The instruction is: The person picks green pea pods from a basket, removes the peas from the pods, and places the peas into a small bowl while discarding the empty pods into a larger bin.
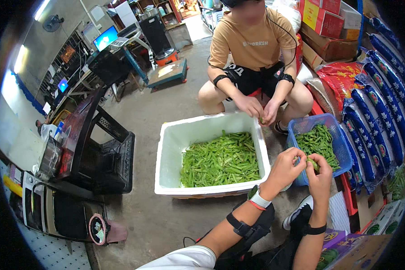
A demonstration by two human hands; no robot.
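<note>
A green pea pod (313, 165) is held between my two hands, over the near edge of the blue basket. My left hand (285, 169) pinches at its end, thumb and fingers pressed together. The rest of the pod lies in the closed fingers of my right hand (320, 176). Under and beyond them, the blue plastic basket (293, 128) holds many green pods (318, 143). To its left stands a white foam box (167, 150) with a broad layer of pods (220, 161) across its bottom.
Facing me, a seated co-worker (252, 42) pinches a small green piece above the box's far right corner. Blue sacks (375, 108) are stacked on the right. A black table (83, 139) and a pink bin (117, 231) stand left. A printed carton (355, 249) is near my right arm.
</note>
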